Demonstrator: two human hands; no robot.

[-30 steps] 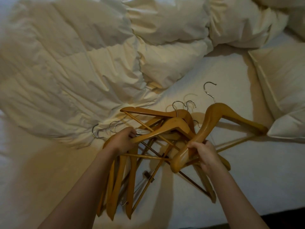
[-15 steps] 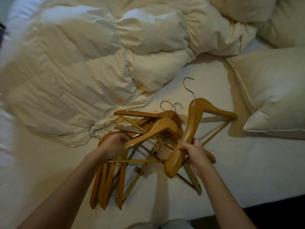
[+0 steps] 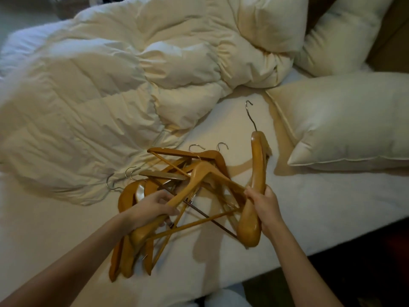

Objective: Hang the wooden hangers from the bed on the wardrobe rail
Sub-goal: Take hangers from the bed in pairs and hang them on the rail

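Observation:
Several wooden hangers (image 3: pixel 172 176) with metal hooks lie tangled in a pile on the white sheet of the bed (image 3: pixel 309 207). My right hand (image 3: pixel 263 204) grips one thick wooden hanger (image 3: pixel 257 165), turned almost edge-on and lifted off the pile, its hook pointing away from me. My left hand (image 3: pixel 152 207) is closed around the arm of another hanger (image 3: pixel 199 173) that lies on top of the pile. No wardrobe rail is in view.
A crumpled cream duvet (image 3: pixel 115 91) covers the left and far part of the bed. Two pillows (image 3: pixel 349 120) lie at the right, close to the lifted hanger. The bed's near edge runs along the lower right, with dark floor (image 3: pixel 365 262) beyond.
My right hand has turned its hanger from flat to nearly edge-on and raised it. My left hand has shifted onto the top hanger's arm. The view has moved, showing more of the pillows.

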